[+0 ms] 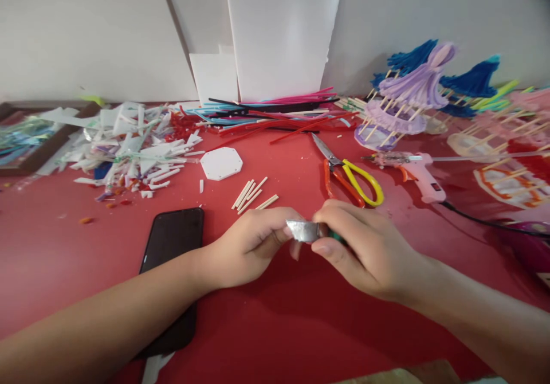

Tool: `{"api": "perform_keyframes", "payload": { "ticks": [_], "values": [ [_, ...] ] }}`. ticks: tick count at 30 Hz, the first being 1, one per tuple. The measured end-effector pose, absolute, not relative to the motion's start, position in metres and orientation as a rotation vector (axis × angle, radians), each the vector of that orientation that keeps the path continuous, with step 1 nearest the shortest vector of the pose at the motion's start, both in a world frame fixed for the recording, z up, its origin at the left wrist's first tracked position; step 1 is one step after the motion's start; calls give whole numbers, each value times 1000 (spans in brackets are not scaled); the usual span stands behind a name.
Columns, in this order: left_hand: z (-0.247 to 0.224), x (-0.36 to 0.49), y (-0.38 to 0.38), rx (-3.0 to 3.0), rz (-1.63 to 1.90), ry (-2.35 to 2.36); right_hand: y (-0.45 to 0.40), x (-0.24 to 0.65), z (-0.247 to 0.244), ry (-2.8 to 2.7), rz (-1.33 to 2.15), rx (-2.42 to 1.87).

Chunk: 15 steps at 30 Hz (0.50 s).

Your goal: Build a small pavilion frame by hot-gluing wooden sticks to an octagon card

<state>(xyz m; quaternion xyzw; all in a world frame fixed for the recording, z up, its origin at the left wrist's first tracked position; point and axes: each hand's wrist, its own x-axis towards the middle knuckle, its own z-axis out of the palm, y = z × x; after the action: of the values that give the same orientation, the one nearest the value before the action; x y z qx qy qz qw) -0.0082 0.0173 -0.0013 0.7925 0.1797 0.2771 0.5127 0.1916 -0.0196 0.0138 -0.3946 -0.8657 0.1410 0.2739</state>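
My right hand (pixel 365 252) is closed around a hand tool with a short, shiny metal head (pixel 304 231) and a dark green grip, mostly covered by the fingers. The metal head points left, toward my left hand (pixel 253 241). That hand is curled, its fingertips at the end of the metal; whatever it may pinch is hidden. Beyond the hands lie several short wooden sticks (pixel 248 194) and a white octagonal piece (pixel 221 163) with small holes near its rim. Scissors (pixel 344 172) with red and yellow handles rest beyond my right hand.
Under my left forearm lies a black phone (pixel 174 241). White scraps (pixel 129 143) pile up at left, beside a brown tray (pixel 47 160). Coloured pipe cleaners (pixel 275 114) lie at the back. At right are a pink glue gun (pixel 423 175) with its cord and purple stick-built models (pixel 399 114).
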Motion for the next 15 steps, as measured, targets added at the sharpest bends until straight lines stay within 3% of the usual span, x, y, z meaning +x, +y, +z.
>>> {"api": "perform_keyframes", "payload": {
  "ticks": [15],
  "values": [
    [1, -8, 17, 1945, 679, 412, -26, 187, 11, -2385, 264, -1136]
  ]
}}
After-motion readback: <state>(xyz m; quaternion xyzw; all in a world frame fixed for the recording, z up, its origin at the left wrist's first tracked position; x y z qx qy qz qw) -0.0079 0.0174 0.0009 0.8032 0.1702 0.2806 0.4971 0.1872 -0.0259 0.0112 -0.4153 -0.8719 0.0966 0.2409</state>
